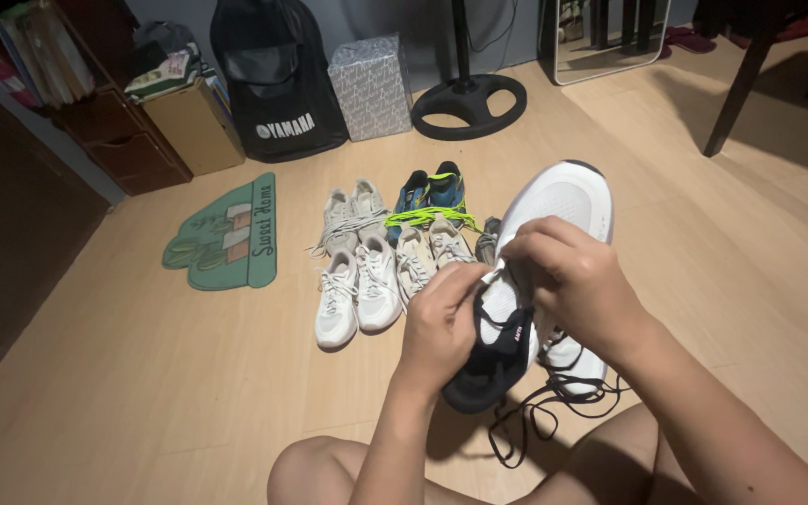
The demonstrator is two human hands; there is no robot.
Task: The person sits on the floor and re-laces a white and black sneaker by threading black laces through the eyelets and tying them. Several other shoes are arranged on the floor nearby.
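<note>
I hold a white sneaker (558, 201) with a black tongue and heel collar above the wooden floor, toe pointing away from me. My left hand (441, 323) pinches the shoe's near side by the tongue. My right hand (577, 281) grips over the lacing area. Loose black laces (554, 402) dangle from the shoe toward my knees. Under it I see part of a second white shoe (572, 360).
Several sneakers stand in rows on the floor: white pair (357, 295), beige pairs (353, 215), blue pair with neon-green laces (430, 196). A green doormat (226, 234) lies left. Black bag (278, 79), patterned box (371, 89), fan base (469, 105), mirror and chair leg (731, 89) stand behind.
</note>
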